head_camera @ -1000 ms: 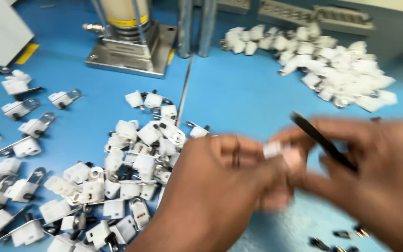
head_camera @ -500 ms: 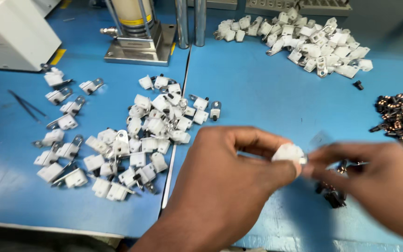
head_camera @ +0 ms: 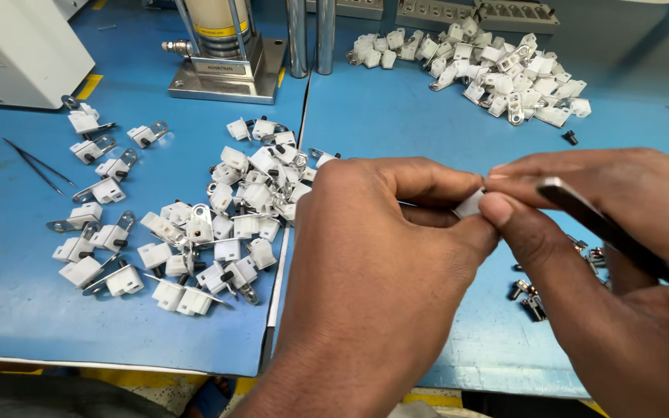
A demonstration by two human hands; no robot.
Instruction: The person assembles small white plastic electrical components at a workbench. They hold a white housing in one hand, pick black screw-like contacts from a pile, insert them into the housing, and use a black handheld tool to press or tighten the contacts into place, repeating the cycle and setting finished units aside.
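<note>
- The small white plastic part [head_camera: 470, 204] is pinched between the fingertips of the left hand [head_camera: 373, 271] and the right hand [head_camera: 605, 255]. Only a little corner of it shows. The rest is hidden by the fingers.
- It is up in the air, above the blue table, not touching it.
- The black tweezers [head_camera: 602, 226] are long and thin. They lie slanted in the right hand, with the shiny end near the white part.

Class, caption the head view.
Left hand and right hand, holding tweezers, pinch a small white part above blue table.
</note>
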